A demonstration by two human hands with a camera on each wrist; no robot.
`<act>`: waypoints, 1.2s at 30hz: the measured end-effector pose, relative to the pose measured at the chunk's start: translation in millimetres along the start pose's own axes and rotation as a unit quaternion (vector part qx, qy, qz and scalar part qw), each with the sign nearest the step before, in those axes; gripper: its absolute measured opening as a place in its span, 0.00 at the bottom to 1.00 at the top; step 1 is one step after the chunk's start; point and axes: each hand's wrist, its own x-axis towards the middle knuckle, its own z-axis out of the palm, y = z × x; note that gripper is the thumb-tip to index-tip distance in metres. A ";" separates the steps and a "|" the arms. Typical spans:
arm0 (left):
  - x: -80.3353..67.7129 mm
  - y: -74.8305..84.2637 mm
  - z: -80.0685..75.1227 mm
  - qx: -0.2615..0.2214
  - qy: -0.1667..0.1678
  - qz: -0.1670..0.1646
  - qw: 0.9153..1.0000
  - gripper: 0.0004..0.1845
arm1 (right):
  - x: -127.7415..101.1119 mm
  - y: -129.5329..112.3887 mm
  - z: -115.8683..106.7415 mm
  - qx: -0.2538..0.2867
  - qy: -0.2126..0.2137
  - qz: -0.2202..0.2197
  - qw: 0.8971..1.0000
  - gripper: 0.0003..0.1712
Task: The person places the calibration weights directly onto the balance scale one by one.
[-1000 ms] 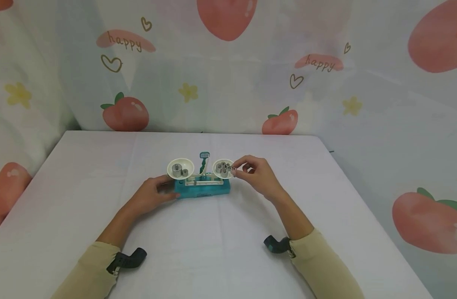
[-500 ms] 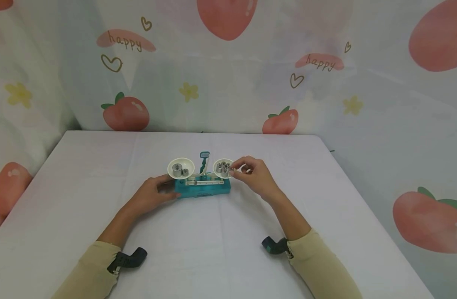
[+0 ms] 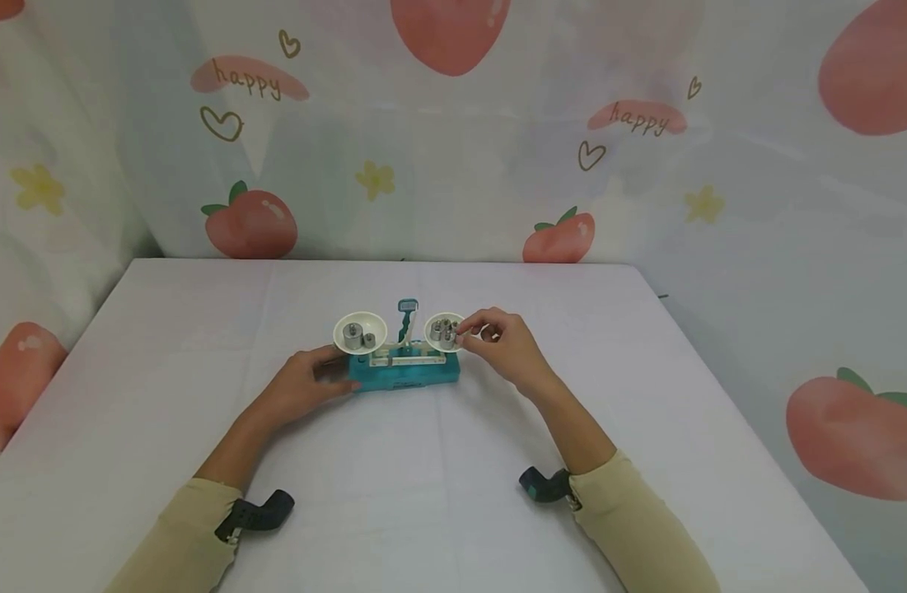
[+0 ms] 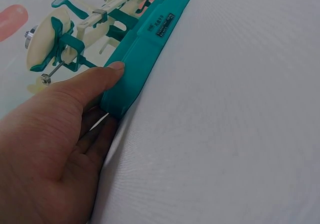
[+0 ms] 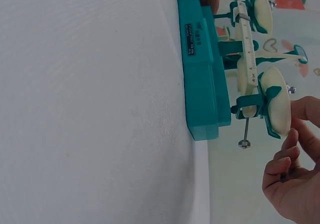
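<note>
A teal balance scale [image 3: 404, 375] with two cream pans stands at the table's middle. My left hand [image 3: 297, 385] grips the left end of its base, thumb on the front face [image 4: 135, 69] and fingers behind. In the left pan [image 3: 379, 327] sit a large metal weight [image 3: 352, 335] and a smaller one. Several small metal weights [image 3: 442, 331] stand in the right pan [image 3: 428, 328]. My right hand [image 3: 503, 346] pinches a small weight at that pan's right rim; in the right wrist view its fingertips overlap the pan edge [image 5: 280, 114], and the weight is hidden.
The scale's pointer post [image 3: 407, 307] rises between the pans. A white cloth covers the table [image 3: 394, 478]. Behind it hangs a curtain [image 3: 460, 156] printed with fruit and hearts. Dark camera mounts [image 3: 256, 512] sit on both wrists.
My right fingertips have shifted slightly left, further over the right pan's rim, with the small weight. My left hand has kept its grip on the base.
</note>
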 end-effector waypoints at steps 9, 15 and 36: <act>-0.9 2.3 -0.3 0.006 0.000 -0.004 1.000 0.36 | 0.7 0.4 -1.3 0.009 -0.004 -0.006 1.000 0.05; -1.3 4.7 -1.0 0.007 0.002 -0.006 1.000 0.36 | 0.0 -1.1 -3.7 0.004 -0.003 -0.007 1.000 0.06; -0.3 2.9 0.9 0.006 -0.001 -0.005 1.000 0.36 | -4.5 -3.1 -11.6 0.006 -0.006 -0.004 1.000 0.07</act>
